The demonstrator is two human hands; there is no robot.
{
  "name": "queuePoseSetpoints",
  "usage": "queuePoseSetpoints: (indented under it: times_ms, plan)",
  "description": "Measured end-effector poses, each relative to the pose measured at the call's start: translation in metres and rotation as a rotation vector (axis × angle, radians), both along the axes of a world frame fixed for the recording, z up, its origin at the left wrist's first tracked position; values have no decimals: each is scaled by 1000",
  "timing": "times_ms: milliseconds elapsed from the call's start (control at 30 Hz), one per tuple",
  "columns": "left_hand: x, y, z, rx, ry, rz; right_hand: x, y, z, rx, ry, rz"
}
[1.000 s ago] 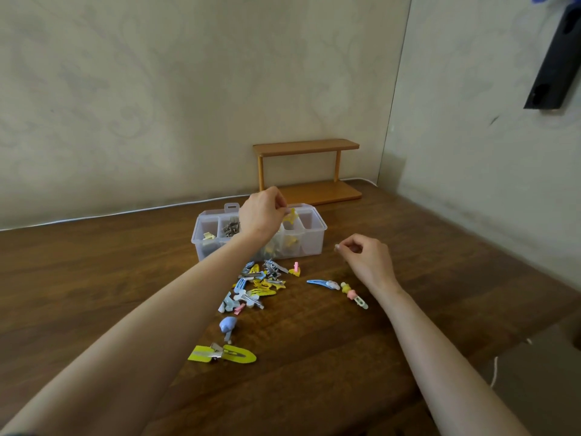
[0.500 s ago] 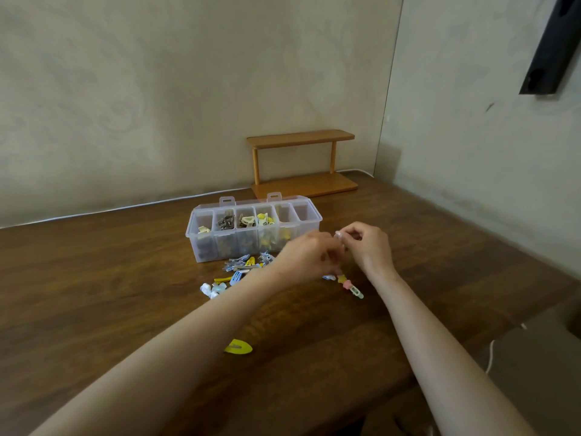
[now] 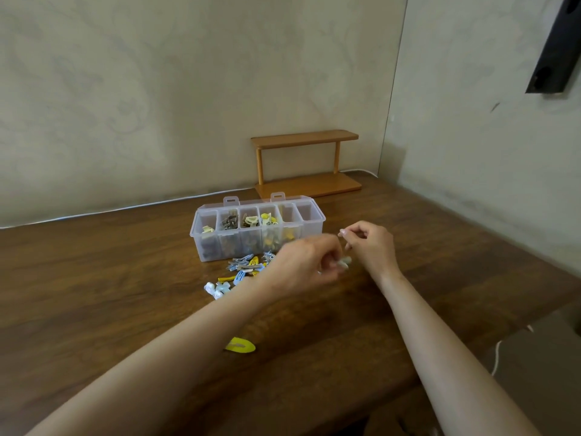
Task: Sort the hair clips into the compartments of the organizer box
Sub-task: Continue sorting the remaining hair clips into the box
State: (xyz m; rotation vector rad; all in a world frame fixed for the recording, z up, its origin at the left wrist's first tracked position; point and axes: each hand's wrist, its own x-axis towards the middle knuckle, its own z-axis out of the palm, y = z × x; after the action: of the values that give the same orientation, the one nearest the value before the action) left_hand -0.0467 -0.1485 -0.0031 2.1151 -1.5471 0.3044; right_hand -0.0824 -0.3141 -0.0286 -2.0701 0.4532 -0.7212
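The clear organizer box stands open on the wooden table, and several of its compartments hold clips. A loose pile of blue, yellow and white hair clips lies just in front of it. One yellow clip lies alone nearer to me. My left hand hovers right of the pile, blurred, and pinches a pale hair clip at its fingertips. My right hand is raised beside it, with thumb and forefinger pinched on something small and pale, too small to name.
A small two-tier wooden shelf stands behind the box against the wall. A white cable runs along the table's back edge. The table's right edge drops off near my right forearm.
My left hand left the box, swung right to the clips near my right hand and lifted one. The clips that lay there are gone from the table. My right hand stayed pinched.
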Motion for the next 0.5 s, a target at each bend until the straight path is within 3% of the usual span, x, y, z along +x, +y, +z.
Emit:
queuePoseSetpoints:
  times_ms: [100, 200, 367, 500]
  plan:
    - [20, 16, 17, -189, 73, 151, 2, 1, 1, 0, 61, -17]
    - [52, 31, 32, -259, 119, 357, 4, 3, 2, -17, 93, -32]
    - [98, 42, 46, -148, 179, 593, 3, 5, 2, -51, 91, 1]
    - [114, 34, 43, 31, 279, 624, 4, 6, 0, -76, 85, 31]
